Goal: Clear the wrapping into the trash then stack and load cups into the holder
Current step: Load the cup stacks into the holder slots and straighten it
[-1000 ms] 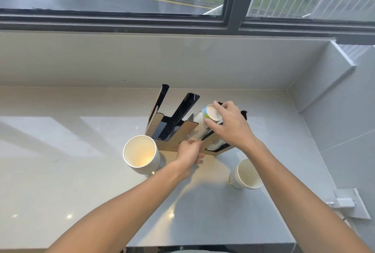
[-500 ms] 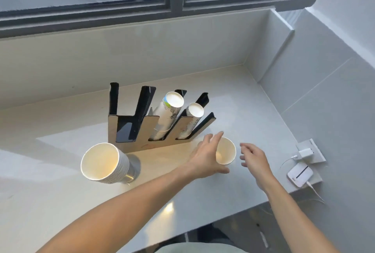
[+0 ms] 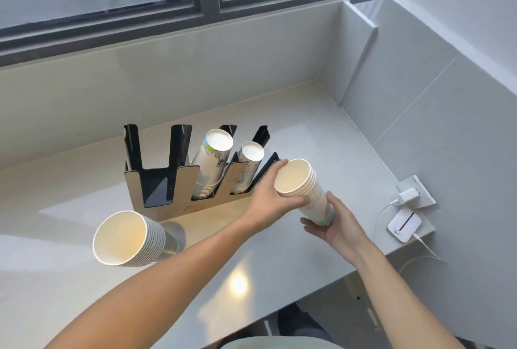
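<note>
A black and wooden cup holder (image 3: 167, 189) stands on the grey counter (image 3: 251, 278) with slanted slots. Two slots on its right hold cup stacks: a wide one (image 3: 212, 164) and a narrow one (image 3: 247, 168). The two left slots hold nothing. A small stack of white paper cups (image 3: 303, 189) is held tilted just right of the holder. My left hand (image 3: 268, 197) grips it near the rim, and my right hand (image 3: 335, 225) supports its base. Another stack of large white cups (image 3: 128, 239) stands in front of the holder's left end.
A wall socket with a white charger (image 3: 408, 194) and a small white device (image 3: 404, 224) with cables sit at the counter's right edge. A tiled wall rises on the right, a sill and window at the back. The counter's front edge runs near my body.
Both hands left the holder, reached to the small cup stack on the right and lifted it off the counter. The view has swung right.
</note>
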